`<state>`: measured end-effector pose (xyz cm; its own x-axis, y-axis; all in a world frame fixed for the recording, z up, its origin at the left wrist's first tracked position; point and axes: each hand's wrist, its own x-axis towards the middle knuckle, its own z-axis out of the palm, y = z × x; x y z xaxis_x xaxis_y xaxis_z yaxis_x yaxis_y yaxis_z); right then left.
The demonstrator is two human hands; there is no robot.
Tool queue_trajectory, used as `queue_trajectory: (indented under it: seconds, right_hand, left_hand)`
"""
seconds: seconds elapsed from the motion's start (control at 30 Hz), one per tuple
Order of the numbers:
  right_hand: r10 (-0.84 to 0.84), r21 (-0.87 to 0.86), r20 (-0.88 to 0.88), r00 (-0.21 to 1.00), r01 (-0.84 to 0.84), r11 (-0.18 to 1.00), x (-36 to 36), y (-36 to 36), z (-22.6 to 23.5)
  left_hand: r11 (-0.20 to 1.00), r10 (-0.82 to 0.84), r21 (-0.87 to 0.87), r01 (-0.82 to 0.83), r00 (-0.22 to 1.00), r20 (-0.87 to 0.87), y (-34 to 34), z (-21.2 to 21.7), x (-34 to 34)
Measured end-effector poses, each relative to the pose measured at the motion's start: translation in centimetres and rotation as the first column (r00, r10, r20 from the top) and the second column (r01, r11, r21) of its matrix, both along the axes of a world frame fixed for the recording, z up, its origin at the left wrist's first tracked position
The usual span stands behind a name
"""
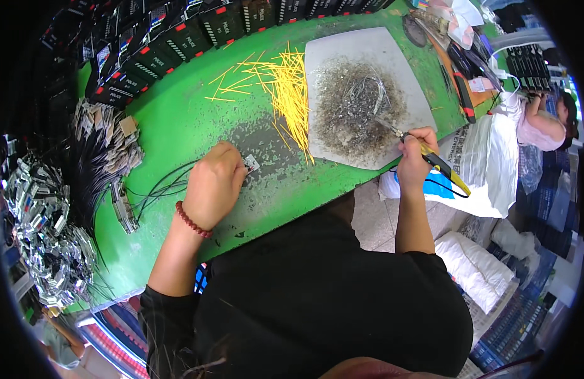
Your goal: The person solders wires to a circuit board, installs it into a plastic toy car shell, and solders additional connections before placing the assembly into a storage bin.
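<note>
My right hand (415,155) grips a yellow and black soldering iron (445,168) like a pen. The iron's metal tip points at a loose coil of thin solder wire (369,95), which lies on a scorched grey sheet (333,47). Over the bench, my left hand (214,180) is closed, its fingertips pinching a small pale circuit board (251,163). Black wires (167,180) trail left from under that hand toward a silvery metal part (122,207). A bundle of thin yellow wires (292,95) lies along the sheet's left edge.
The green bench (159,120) carries a row of black boxes (184,41) at the back. Silvery parts (48,234) and boards with black leads (105,136) are heaped at the left. Red-handled pliers (463,95) lie at the right. Another person (544,126) sits far right.
</note>
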<state>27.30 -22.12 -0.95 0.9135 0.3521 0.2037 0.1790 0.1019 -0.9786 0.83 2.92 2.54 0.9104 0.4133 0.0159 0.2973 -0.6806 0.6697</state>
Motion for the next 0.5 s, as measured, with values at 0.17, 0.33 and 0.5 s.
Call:
queue_trajectory:
  seconds: [0.17,0.33,0.5]
  right_hand:
    - [0.021,-0.068,0.053,0.998,-0.017,0.998,-0.42,0.35,0.31]
    - [0.068,-0.083,0.070,0.995,-0.062,0.995,-0.02,0.00,0.01]
    - [-0.060,-0.055,0.052,0.997,0.063,0.996,-0.06,0.17,0.07]
  left_hand:
    - [1.000,-0.017,0.012,0.017,1.000,-0.021,0.11,-0.09,0.09]
    - [1.000,-0.013,0.006,0.013,1.000,-0.022,-0.04,0.09,0.15]
    - [1.000,0.004,-0.006,-0.004,0.999,-0.042,-0.08,-0.25,0.15]
